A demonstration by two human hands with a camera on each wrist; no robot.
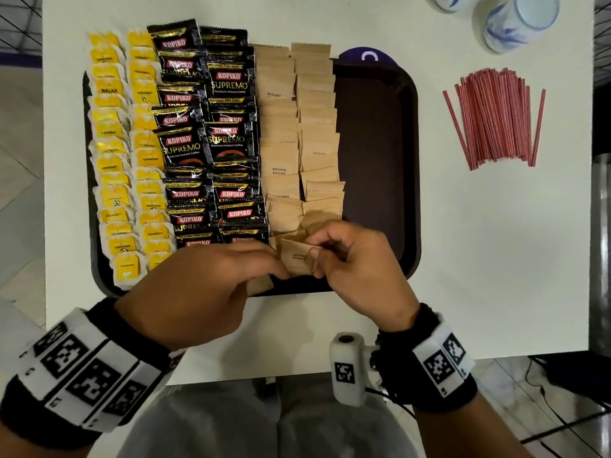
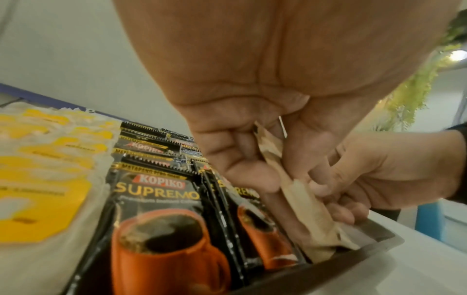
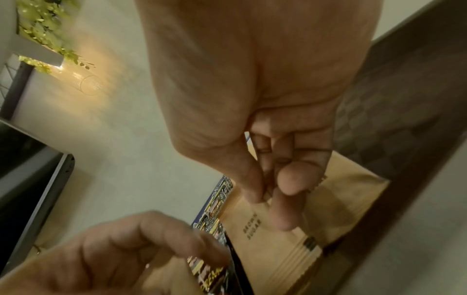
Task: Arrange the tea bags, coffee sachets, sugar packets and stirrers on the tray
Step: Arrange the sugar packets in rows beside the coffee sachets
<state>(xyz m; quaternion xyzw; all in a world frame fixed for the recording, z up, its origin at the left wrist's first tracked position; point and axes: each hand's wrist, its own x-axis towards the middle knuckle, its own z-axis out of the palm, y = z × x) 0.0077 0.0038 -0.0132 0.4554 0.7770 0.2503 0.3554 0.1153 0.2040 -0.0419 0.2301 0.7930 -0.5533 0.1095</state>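
— Two hands on one packet: the left hand (image 1: pixel 211 276) and the right hand (image 1: pixel 357 259) each pinch an edge of a brown sugar packet (image 1: pixel 299 257), fingers curled onto the paper, just above the near end of the tray (image 1: pixel 410 160).

— So the sugar is nearly done?

— It looks so. Two columns of sugar packets (image 1: pixel 297 133) run from the far rim almost to the near rim, and this one seems meant for the near end. Left of them lie two columns of coffee sachets (image 1: pixel 208 140), then two of tea bags (image 1: pixel 125 147), both filled.

— And what is left?

— Only the stirrers (image 1: pixel 496 117), I judge. They lie in a loose bundle on the bench (image 1: pixel 496 259), well apart from the tray, whose right strip is bare.
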